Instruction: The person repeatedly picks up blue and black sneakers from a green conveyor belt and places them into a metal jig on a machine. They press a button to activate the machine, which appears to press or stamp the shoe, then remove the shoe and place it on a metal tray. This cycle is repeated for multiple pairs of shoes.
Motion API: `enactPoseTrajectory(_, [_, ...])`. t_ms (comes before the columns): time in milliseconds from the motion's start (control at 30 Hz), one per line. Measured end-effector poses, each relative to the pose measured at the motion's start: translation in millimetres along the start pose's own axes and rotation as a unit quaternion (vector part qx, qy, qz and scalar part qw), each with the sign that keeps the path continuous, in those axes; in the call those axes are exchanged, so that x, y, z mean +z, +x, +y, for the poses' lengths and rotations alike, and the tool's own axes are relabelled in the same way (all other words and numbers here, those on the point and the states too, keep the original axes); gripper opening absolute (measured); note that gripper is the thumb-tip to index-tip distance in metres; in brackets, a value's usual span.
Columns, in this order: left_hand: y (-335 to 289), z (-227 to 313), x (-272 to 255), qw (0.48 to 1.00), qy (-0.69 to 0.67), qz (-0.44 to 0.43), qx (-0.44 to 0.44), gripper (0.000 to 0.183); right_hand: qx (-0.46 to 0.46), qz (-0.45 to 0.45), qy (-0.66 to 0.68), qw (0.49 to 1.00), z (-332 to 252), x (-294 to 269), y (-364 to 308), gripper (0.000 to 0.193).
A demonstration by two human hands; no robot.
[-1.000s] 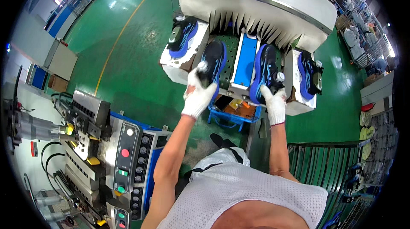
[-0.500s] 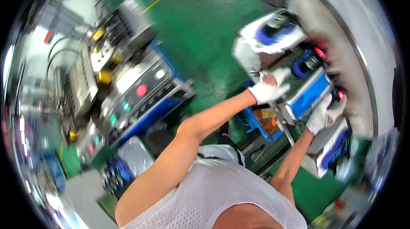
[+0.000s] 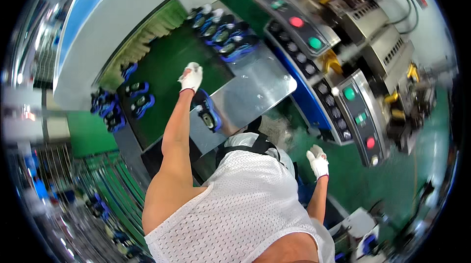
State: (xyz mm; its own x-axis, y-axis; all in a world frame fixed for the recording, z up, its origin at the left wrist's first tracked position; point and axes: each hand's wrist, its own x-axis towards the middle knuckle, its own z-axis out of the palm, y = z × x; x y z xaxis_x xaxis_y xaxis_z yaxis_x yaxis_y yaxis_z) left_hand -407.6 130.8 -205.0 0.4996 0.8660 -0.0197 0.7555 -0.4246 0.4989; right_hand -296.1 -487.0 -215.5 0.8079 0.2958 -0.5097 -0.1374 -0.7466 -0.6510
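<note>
My left hand (image 3: 190,77), in a white knit glove with some bare skin showing at the fingers, is over a green conveyor belt (image 3: 169,57). Nothing shows in its grasp; the fingers look loosely extended. Close beside its wrist, a blue and black shoe (image 3: 210,114) rests at the edge of a metal table (image 3: 255,86). Lower right, my right hand (image 3: 318,162), also gloved, hangs above the green floor with fingers apart and holds nothing visible.
Several blue and black shoes (image 3: 223,32) line the table's far end; more shoes (image 3: 140,101) sit at the belt's left. A pale machine housing (image 3: 142,13) with a fringed curtain spans the belt. Right stands a machine with button panels (image 3: 297,20). Metal racks (image 3: 115,179) stand lower left.
My view has swung from the other work area to the belt and metal table. Both hands have left the blue-topped box; they are now wide apart.
</note>
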Motion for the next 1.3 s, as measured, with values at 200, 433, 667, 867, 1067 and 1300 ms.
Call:
enactPoseTrajectory(200, [-58,-203,-41,0.926,0.061,0.156,-0.339,0.086,0.017,-0.080,-0.244,0.966,-89,21,63,0.058])
enactPoseTrajectory(433, [-25,-328,-85,0.882,0.064,0.225,-0.409,0.087,0.074,-0.153,-0.350,0.921,-147,26,91,0.060])
enactPoseTrajectory(667, [-13,-405,-88,0.951,0.073,0.168,-0.247,0.039,-0.054,-0.193,-0.484,0.852,-199,65,149,0.062])
enactPoseTrajectory(867, [-13,-323,-104,0.961,0.096,0.149,-0.212,0.031,-0.313,-0.222,-0.388,0.838,-311,151,159,0.049])
enactPoseTrajectory(1067, [-8,-100,-86,0.996,-0.067,0.015,0.059,0.016,-0.386,-0.313,-0.236,0.835,-425,225,103,0.066])
enactPoseTrajectory(1300, [-5,140,-64,0.907,-0.214,-0.148,0.331,0.022,-0.385,-0.074,-0.091,0.916,-408,163,122,0.053])
